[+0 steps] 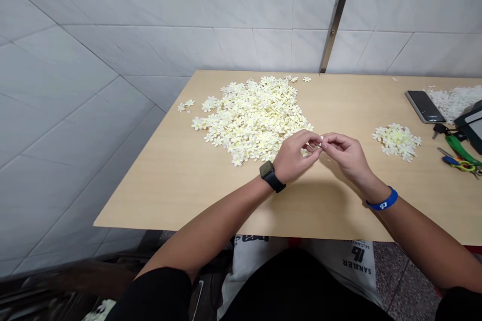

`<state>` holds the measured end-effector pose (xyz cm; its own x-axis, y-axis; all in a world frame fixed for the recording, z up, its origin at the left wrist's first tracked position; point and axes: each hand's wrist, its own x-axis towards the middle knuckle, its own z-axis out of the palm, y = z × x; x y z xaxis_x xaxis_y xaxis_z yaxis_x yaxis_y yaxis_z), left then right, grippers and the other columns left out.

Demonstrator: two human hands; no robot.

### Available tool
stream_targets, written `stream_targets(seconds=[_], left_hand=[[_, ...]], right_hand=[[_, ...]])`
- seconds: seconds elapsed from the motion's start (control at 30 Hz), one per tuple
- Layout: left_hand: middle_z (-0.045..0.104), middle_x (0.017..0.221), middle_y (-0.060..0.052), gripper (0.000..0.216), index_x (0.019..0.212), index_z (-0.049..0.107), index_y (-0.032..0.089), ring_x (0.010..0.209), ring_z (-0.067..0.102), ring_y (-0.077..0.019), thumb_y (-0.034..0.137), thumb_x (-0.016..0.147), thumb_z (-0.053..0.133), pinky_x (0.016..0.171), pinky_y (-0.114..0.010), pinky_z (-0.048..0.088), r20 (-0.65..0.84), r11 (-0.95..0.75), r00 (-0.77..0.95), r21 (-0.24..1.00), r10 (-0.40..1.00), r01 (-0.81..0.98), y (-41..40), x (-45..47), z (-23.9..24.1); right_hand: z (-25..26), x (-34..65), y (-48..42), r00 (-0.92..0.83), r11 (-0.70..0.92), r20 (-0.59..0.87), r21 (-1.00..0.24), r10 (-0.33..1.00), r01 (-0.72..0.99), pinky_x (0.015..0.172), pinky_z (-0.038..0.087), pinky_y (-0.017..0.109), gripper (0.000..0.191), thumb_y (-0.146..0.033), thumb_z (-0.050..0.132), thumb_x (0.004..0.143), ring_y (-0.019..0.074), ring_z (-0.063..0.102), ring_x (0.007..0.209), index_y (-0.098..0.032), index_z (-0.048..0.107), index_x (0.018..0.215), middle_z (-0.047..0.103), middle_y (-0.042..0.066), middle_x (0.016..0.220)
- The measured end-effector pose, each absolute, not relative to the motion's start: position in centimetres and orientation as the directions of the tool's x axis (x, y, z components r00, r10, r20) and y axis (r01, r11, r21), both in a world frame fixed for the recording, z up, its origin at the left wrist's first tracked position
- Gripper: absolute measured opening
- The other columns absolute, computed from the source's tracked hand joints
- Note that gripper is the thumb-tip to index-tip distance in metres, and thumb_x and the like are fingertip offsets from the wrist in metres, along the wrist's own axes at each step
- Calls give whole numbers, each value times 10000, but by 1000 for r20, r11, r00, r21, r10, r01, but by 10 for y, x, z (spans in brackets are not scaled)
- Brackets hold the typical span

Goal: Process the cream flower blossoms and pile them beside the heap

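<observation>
My left hand and my right hand meet fingertip to fingertip above the table, both closed in a pinch. Between them is a small white flower, mostly hidden by the fingers. Just beyond my left hand spreads a large heap of loose white flowers with pale yellow centres, which look artificial. To the right of my right hand lies a smaller pile of similar flowers.
The wooden table reaches the tiled wall. At its right side are a phone, a heap of thin white pieces, keys with a green strap and a dark box. A metal bracket runs up the wall.
</observation>
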<state>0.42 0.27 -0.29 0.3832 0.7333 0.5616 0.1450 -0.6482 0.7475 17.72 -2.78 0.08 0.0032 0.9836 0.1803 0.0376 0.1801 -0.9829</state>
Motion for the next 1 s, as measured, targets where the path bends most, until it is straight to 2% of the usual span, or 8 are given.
stream_targets(seconds=[0.17,0.43,0.73,1.0], left_hand=[[696,948,-45,67,964,671,195,856,661,-127,195,898,664,733,-238,583,529,-616,405,779,746,116,4,4,-3],[722,917,-39,85,932,692,193,852,679,-134,169,864,647,711,-218,548,420,-510,427,852,801,117,6,2,3],[681,872,-23,148,894,656,182,782,640,-116,81,820,577,667,-205,516,469,-548,374,825,800,139,5,4,1],[639,796,-2,110,868,633,182,711,584,-111,91,815,599,663,-230,500,535,-628,347,732,770,265,8,2,-2]], right_hand=[[4,177,-28,5,164,165,-984,986,66,862,577,369,272,-473,816,770,220,716,882,-220,717,783,757,47,893],[6,177,-29,7,162,163,-983,987,87,837,569,335,164,-366,790,779,203,701,878,-216,726,803,749,46,894],[7,177,-30,2,131,132,-989,991,68,752,545,299,103,-283,759,757,158,648,775,-211,687,770,707,19,861],[3,169,-32,43,173,174,-984,984,41,791,561,272,98,-223,767,725,159,695,857,-199,674,744,737,40,936]])
